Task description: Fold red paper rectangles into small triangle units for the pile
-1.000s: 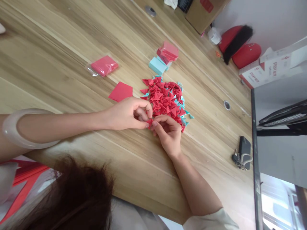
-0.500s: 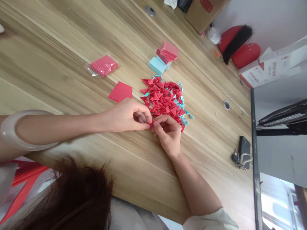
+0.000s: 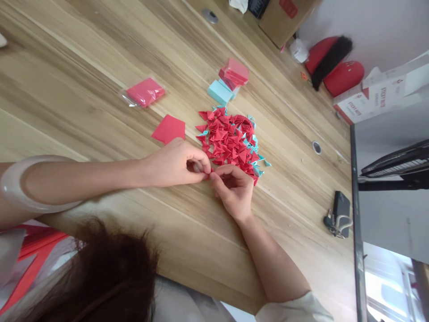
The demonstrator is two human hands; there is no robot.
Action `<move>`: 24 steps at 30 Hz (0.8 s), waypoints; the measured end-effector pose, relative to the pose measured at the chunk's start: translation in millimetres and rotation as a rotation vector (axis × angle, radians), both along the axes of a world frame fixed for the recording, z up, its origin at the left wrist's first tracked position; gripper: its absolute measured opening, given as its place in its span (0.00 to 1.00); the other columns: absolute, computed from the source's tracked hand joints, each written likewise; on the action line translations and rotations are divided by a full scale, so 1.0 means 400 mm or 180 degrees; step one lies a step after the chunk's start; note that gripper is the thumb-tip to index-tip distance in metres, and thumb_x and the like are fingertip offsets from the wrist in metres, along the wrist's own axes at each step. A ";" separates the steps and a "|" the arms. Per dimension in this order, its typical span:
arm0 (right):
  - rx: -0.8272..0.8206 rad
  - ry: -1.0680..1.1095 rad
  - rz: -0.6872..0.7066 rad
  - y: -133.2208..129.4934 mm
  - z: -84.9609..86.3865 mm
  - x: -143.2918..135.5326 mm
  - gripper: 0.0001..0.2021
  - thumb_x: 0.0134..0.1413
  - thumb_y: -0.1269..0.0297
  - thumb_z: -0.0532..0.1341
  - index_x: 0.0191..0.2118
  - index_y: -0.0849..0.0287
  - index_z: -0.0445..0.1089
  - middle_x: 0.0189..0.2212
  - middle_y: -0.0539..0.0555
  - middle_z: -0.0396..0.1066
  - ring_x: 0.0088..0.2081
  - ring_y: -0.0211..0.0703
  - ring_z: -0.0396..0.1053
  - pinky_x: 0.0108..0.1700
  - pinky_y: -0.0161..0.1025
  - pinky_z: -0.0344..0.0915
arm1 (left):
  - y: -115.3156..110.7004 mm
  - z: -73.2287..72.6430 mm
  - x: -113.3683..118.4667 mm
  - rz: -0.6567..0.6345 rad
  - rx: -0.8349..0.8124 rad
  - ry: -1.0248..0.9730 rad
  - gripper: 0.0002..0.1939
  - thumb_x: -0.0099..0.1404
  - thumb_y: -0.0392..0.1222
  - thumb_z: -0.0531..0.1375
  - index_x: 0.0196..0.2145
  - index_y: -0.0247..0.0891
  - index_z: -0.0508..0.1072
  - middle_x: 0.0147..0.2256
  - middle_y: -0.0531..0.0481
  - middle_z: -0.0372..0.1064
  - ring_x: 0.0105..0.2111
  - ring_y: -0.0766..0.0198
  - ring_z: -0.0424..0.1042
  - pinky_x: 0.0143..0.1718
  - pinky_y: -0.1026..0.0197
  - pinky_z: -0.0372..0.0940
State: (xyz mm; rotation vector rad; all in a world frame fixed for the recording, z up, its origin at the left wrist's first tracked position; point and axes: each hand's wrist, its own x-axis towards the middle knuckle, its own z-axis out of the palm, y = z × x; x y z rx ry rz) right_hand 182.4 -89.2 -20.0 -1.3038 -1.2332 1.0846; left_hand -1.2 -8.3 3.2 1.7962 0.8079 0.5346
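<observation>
A small red paper piece (image 3: 208, 173) is pinched between the fingertips of both hands, just below a pile of folded red and light-blue paper triangles (image 3: 231, 138). My left hand (image 3: 182, 163), with a pale bangle on its wrist, grips the piece from the left side. From the right, my right hand (image 3: 234, 188) closes thumb and forefinger on it. The fingers hide most of its shape. Flat red paper sheets (image 3: 170, 128) lie just above my left hand.
Farther up lie a wrapped red paper pack (image 3: 145, 92), light-blue paper blocks (image 3: 220, 91) and red paper blocks (image 3: 234, 73). A black case with keys (image 3: 341, 210) is at the right. Boxes (image 3: 372, 98) stand along the wall. Dark hair covers the lower left.
Both hands stay close together on the red piece. My right fingertips have shifted slightly left, and less of the piece shows between the fingers.
</observation>
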 end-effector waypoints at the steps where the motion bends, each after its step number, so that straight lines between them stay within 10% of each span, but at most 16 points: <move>1: 0.0000 0.0029 0.0047 0.000 0.000 0.003 0.12 0.55 0.54 0.72 0.31 0.56 0.75 0.24 0.50 0.74 0.19 0.32 0.62 0.20 0.34 0.60 | 0.000 0.001 0.000 0.0036 -0.0009 0.0014 0.07 0.55 0.42 0.63 0.27 0.39 0.81 0.25 0.55 0.80 0.27 0.70 0.76 0.30 0.70 0.66; 24: -0.0374 0.0145 0.0204 0.021 0.020 -0.002 0.20 0.45 0.46 0.77 0.29 0.55 0.74 0.18 0.44 0.66 0.19 0.31 0.57 0.22 0.34 0.59 | 0.006 0.001 -0.007 -0.0360 0.0613 0.0092 0.08 0.62 0.38 0.59 0.27 0.40 0.62 0.24 0.58 0.64 0.25 0.72 0.61 0.28 0.67 0.53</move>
